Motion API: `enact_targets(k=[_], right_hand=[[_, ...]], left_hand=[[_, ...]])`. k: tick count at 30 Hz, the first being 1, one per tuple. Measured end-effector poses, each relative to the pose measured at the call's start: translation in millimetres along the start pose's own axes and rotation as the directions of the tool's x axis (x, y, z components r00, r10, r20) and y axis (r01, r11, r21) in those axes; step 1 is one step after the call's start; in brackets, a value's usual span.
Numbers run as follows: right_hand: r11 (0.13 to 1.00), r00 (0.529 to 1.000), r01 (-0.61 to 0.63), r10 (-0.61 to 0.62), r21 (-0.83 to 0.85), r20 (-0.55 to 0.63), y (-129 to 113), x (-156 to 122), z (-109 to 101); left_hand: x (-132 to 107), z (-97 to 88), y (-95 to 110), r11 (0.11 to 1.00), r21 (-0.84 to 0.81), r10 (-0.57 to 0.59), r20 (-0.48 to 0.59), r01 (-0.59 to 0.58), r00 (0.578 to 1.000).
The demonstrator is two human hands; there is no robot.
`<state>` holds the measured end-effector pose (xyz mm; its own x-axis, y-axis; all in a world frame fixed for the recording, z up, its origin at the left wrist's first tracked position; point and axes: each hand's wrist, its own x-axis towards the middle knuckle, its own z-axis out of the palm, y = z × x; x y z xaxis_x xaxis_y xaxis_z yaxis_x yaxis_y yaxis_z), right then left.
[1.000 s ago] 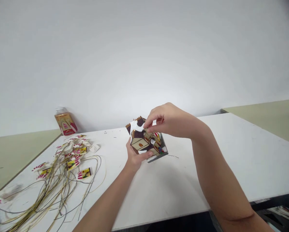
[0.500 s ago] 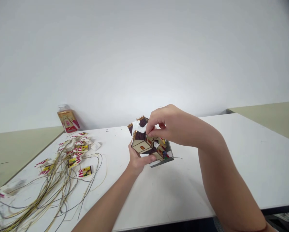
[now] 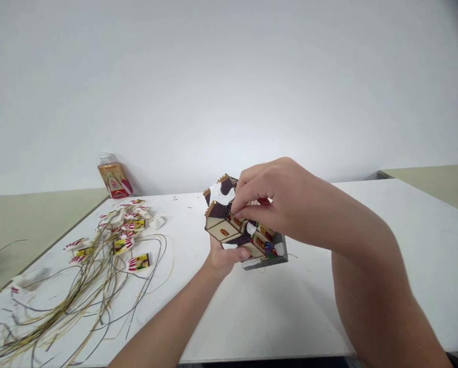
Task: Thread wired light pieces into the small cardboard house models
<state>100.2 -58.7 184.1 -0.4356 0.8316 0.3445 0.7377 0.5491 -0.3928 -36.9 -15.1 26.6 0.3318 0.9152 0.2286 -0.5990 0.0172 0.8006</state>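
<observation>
A miniature house [image 3: 223, 230] with cream walls, dark brown roofs, white snow patches and a grey base is held tilted above the white table. My left hand [image 3: 223, 255] grips it from below and the left, the thumb lying along its front wall. Over the roof, my right hand [image 3: 265, 191] is closed in a pinch, its fingertips against the house near the roof edge. Whatever is between those fingertips is hidden. A small blue-and-green figure [image 3: 269, 249] sits on the base, and a thin wire end [image 3: 292, 255] sticks out beside it.
On the left of the white table [image 3: 301, 312] lies a tangle of thin yellow and black wires [image 3: 70, 301] tied to several small striped stall pieces [image 3: 139, 262]. A gold-and-red bottle [image 3: 115, 179] stands by the wall behind them.
The whole view has shifted slightly. The house, still in my left hand, shows a little more of its front and base. My right fingers stay pinched at the roof, with the wrist slightly farther right.
</observation>
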Motion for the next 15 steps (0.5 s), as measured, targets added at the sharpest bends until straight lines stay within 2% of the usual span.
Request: enact_targets(k=[6,10,15], right_hand=[[0.999,0.999,0.024,-0.025,-0.037,-0.042,1,-1,-4],[0.998,0.999,0.033,-0.033,-0.044,-0.014,2,-1,-4],[0.998,0.999,0.029,-0.031,-0.053,-0.04,6,-4,-7]], left_hand=[[0,-7.2,-1,0.999,0.036,0.011,0.06,-0.013,0.998],[0,-12.0,-4,0.998,0.055,0.004,0.068,-0.008,0.998],[5,-9.2,3,0.995,0.022,-0.104,0.163,0.102,0.981]])
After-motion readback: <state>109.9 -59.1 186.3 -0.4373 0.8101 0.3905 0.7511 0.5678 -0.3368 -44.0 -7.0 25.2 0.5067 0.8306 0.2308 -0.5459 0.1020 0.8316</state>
